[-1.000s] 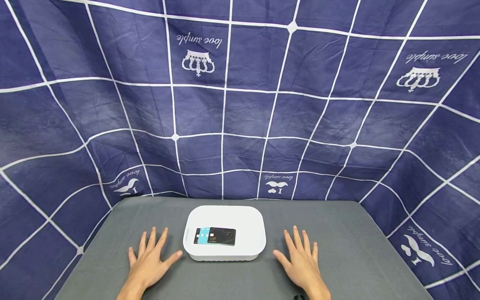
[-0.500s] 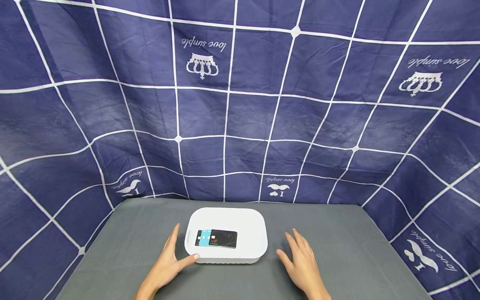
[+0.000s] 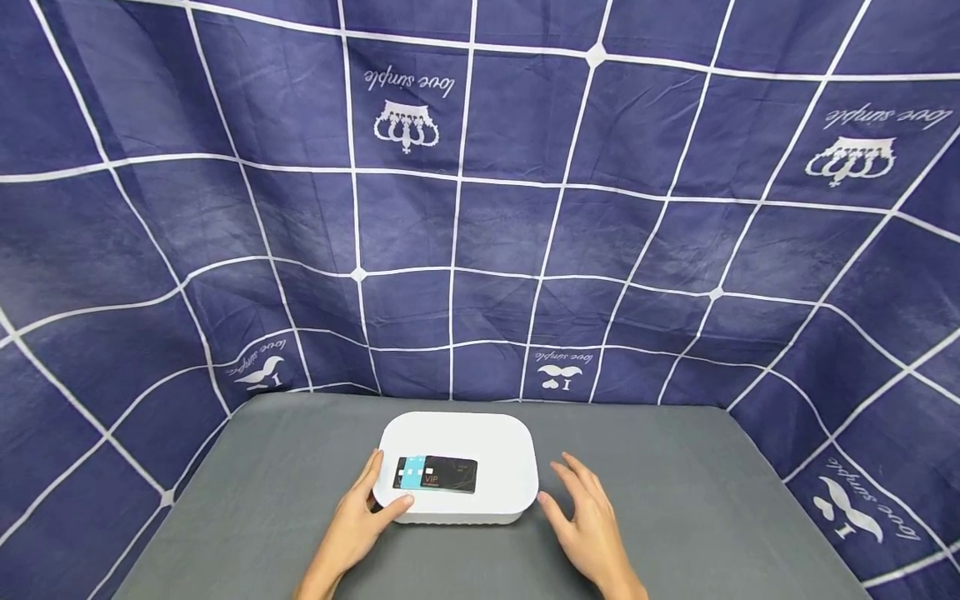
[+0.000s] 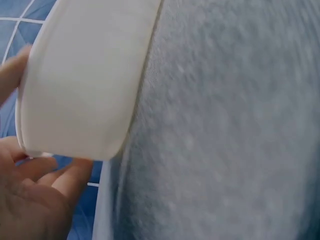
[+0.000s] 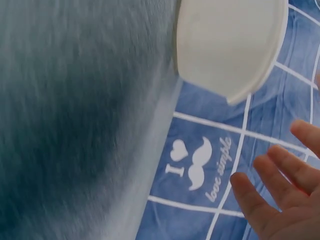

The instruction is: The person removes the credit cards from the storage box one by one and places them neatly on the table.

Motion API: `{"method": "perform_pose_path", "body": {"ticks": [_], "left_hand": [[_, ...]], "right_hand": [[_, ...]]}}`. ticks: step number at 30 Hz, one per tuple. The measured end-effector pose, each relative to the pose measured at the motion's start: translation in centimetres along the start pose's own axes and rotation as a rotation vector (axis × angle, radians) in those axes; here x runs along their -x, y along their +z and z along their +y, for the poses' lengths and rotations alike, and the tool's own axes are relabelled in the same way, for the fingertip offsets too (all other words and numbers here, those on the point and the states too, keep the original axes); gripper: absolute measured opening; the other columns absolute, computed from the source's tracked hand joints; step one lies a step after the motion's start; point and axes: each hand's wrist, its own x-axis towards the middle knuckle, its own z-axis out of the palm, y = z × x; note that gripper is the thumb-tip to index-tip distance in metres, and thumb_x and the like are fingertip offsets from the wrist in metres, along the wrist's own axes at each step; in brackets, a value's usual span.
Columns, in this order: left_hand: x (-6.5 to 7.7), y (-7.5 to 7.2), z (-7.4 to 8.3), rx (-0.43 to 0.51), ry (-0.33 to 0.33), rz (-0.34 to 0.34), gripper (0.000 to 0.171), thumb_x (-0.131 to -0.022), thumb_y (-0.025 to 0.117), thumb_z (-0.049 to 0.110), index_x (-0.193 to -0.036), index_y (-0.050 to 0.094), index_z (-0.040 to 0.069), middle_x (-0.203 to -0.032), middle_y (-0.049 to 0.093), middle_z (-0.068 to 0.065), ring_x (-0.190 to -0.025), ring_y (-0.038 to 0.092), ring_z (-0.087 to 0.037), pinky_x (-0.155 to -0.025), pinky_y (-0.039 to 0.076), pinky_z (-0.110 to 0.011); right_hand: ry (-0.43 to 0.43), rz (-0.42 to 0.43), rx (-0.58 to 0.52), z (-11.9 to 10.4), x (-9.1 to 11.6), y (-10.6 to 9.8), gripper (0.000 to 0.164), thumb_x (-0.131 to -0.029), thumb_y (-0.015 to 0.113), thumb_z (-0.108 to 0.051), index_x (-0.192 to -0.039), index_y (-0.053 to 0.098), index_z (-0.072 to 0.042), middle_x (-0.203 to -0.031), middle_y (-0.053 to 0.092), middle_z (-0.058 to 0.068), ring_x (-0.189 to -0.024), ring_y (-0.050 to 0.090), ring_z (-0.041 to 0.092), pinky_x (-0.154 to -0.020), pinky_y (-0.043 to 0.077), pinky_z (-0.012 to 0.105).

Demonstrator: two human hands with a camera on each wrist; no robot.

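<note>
A white plastic box (image 3: 498,467) with rounded corners stands on the grey table. Three overlapping bank-style cards show within its rim: a black VIP card (image 3: 453,475) on top, a light blue card (image 3: 411,477), and a mostly covered dark one. Glare hides the box's depth. My left hand (image 3: 356,512) grips the box's left end, thumb on the front rim and fingers along the side. In the left wrist view, its fingers (image 4: 75,177) bend at the box's end. Right of the box, my right hand (image 3: 588,521) has loosely bent fingers, its thumb tip close to the box's corner.
The grey tabletop (image 3: 675,500) extends on both sides of the box. Behind it and at the sides hangs a blue cloth (image 3: 495,225) with white grid lines and printed motifs.
My left hand has moved right from flat on the table to the box's left end. My right hand has lifted and shifted slightly left toward the box. The cards keep their arrangement.
</note>
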Motion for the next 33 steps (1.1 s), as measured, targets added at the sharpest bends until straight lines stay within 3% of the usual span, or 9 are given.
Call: {"method": "perform_pose_path", "body": {"ticks": [7,10,14,17,20,25,30,33], "left_hand": [[0.0,-0.4,0.2,0.004,-0.033,-0.040,0.105,-0.080,0.084,0.033,-0.152,0.021,-0.009,-0.158,0.019,-0.027,-0.143,0.021,-0.039,-0.106,0.032,-0.048],[0.1,-0.4,0.3,0.018,-0.036,-0.039,0.105,-0.079,0.085,0.031,-0.152,0.020,-0.009,-0.157,0.021,-0.028,-0.142,0.024,-0.039,-0.107,0.031,-0.048],[0.2,-0.2,0.3,0.055,-0.047,-0.028,0.105,-0.078,0.086,0.028,-0.153,0.021,-0.006,-0.153,0.032,-0.026,-0.135,0.039,-0.036,-0.105,0.036,-0.048],[0.3,0.0,0.2,0.099,-0.048,-0.021,0.105,-0.078,0.086,0.026,-0.154,0.020,-0.006,-0.150,0.038,-0.025,-0.130,0.045,-0.034,-0.103,0.040,-0.046],[0.2,0.1,0.1,0.141,-0.035,-0.017,0.104,-0.079,0.086,0.022,-0.153,0.020,-0.007,-0.151,0.037,-0.026,-0.131,0.043,-0.034,-0.103,0.040,-0.043],[0.2,0.0,0.1,0.140,-0.036,-0.010,0.103,-0.079,0.085,0.023,-0.153,0.020,-0.006,-0.149,0.039,-0.025,-0.132,0.043,-0.034,-0.103,0.040,-0.045],[0.2,0.0,0.3,0.046,-0.047,-0.002,0.103,-0.077,0.086,0.029,-0.152,0.024,-0.007,-0.147,0.041,-0.025,-0.135,0.038,-0.036,-0.107,0.032,-0.052],[0.2,-0.1,0.3,0.023,-0.045,0.007,0.103,-0.077,0.086,0.030,-0.152,0.026,-0.008,-0.147,0.042,-0.027,-0.135,0.037,-0.039,-0.108,0.030,-0.054]], "right_hand": [[-0.069,0.046,-0.060,-1.2,0.2,1.4,0.041,-0.079,0.082,-0.014,-0.117,0.069,-0.006,-0.129,0.062,0.006,-0.117,0.058,0.023,-0.088,0.047,0.042],[-0.047,0.036,-0.214,-2.1,0.1,1.8,0.040,-0.081,0.080,-0.009,-0.119,0.068,-0.009,-0.126,0.064,0.003,-0.115,0.059,0.021,-0.088,0.049,0.037],[0.005,-0.003,-0.472,-3.7,-0.8,2.4,0.040,-0.083,0.078,-0.004,-0.120,0.067,-0.012,-0.121,0.065,-0.001,-0.111,0.061,0.021,-0.088,0.052,0.036],[0.020,-0.051,-0.551,-4.7,-2.3,3.3,0.039,-0.082,0.078,-0.003,-0.119,0.068,-0.012,-0.119,0.066,-0.001,-0.109,0.062,0.022,-0.089,0.051,0.041],[0.041,-0.117,-0.563,-5.2,-4.3,4.6,0.036,-0.083,0.078,-0.006,-0.117,0.068,-0.009,-0.118,0.066,0.000,-0.109,0.061,0.024,-0.091,0.050,0.044],[0.165,-0.204,-0.581,-4.7,-7.4,7.6,0.032,-0.089,0.073,-0.017,-0.115,0.068,0.002,-0.116,0.066,0.014,-0.110,0.059,0.036,-0.094,0.046,0.053],[0.268,-0.256,-0.600,-3.4,-8.3,10.0,0.040,-0.089,0.072,-0.018,-0.117,0.065,0.010,-0.117,0.065,0.022,-0.109,0.058,0.041,-0.096,0.042,0.056],[0.246,-0.288,-0.599,-3.2,-8.4,10.7,0.041,-0.087,0.073,-0.017,-0.117,0.064,0.011,-0.117,0.065,0.023,-0.108,0.058,0.042,-0.095,0.042,0.057]]}}
